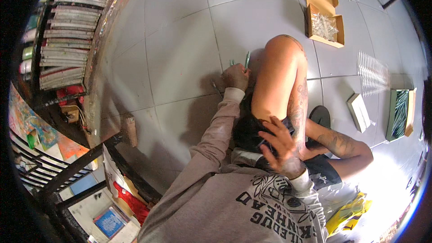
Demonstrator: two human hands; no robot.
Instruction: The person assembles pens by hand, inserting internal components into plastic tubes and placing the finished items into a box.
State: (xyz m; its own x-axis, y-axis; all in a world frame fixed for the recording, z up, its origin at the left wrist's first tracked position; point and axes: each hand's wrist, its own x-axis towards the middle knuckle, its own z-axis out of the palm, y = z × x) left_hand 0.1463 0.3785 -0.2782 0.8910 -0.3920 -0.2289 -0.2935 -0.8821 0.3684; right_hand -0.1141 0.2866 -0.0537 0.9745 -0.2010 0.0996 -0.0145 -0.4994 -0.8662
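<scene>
My left hand (236, 76) is closed low over the grey floor, left of my raised knee. Slim green pens (247, 59) stick out of the fist at the top, and a thin dark end shows below it. How many the fist holds is hidden. Over my thigh, my right hand (280, 143) has its fingers spread and nothing in them. Off to the right, an open box (410, 113) is filled with similar dark green pens. A row of clear, slender pieces (372, 74) lies on the floor near that box.
An open cardboard box (339, 36) of clear plastic pieces stands at the far right. A white box (358, 112) lies nearer, by a black sandal (320, 117). Paint-stained shelving (67, 40) lines the left. A wooden block (130, 130) and a yellow bag (351, 213) are close by.
</scene>
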